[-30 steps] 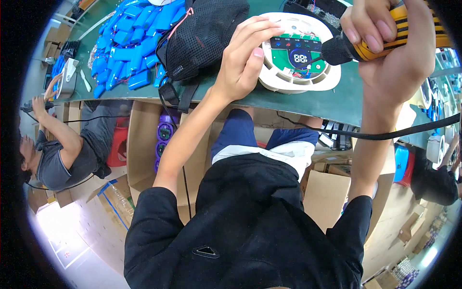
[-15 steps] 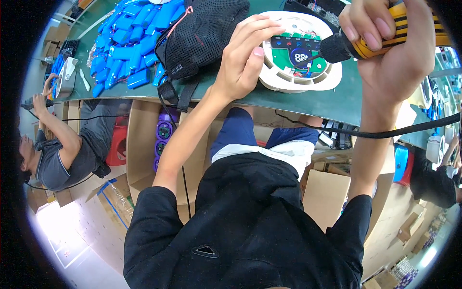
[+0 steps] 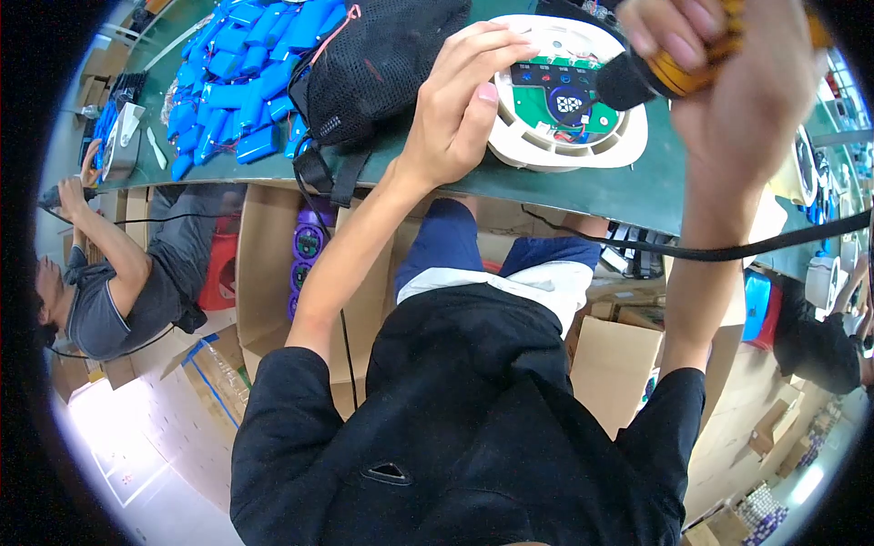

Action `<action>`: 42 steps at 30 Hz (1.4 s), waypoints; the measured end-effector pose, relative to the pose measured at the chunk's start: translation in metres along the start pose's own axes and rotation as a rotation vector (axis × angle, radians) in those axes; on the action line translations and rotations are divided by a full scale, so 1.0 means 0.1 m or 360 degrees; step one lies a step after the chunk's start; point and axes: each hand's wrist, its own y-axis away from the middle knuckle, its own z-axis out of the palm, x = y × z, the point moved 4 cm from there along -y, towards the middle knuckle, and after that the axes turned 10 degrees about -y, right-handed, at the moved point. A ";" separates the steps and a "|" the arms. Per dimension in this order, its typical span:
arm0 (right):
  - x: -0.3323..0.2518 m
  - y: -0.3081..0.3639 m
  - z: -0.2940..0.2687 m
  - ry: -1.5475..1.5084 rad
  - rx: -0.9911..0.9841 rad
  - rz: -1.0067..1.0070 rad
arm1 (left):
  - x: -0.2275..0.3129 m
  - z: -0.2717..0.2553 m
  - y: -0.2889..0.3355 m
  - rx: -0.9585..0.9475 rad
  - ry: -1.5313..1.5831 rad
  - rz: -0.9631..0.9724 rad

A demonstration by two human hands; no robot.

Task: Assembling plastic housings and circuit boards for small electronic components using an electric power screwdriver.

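A white oval plastic housing (image 3: 632, 136) lies on the green table, and a green circuit board (image 3: 531, 102) with a lit digital display (image 3: 567, 106) sits inside it. My left hand (image 3: 455, 114) rests against the housing's left rim, fingers stretched out and thumb apart. Wrapped in my right hand (image 3: 742, 109) is a yellow-and-black electric screwdriver (image 3: 626, 82). Its thin bit points down and left, over the board's lower right beside the display. Whether the tip touches a screw is too small to tell. Motion blurs my right hand slightly.
Blue wrapped battery packs (image 3: 232, 91) are heaped at the left. Between them and the housing lies a black mesh bag (image 3: 387, 68). A black cable (image 3: 728, 253) crosses under my right forearm. Cardboard boxes (image 3: 614, 369) stand below the table edge. A co-worker (image 3: 109, 282) sits at the left.
The screwdriver and my right hand have shifted slightly left and up, tilting a little. My left hand and the housing have stayed nearly in place.
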 end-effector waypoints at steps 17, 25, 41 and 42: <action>-0.05 0.16 -0.19 -0.0547 0.0068 -0.0460 | 0.43 -0.29 -0.50 -0.0767 -0.0161 -0.0002; -0.25 0.02 -0.98 -0.0763 -0.0923 -0.0669 | 0.57 -0.19 -0.59 -0.1218 -0.0458 0.0263; 0.12 -0.07 -1.23 -0.0344 -0.0031 -0.0501 | 0.57 -0.13 -0.49 -0.0949 -0.0170 0.0138; 0.13 -0.08 -1.21 -0.0367 -0.0035 -0.0501 | 0.56 -0.15 -0.47 -0.0942 -0.0195 0.0112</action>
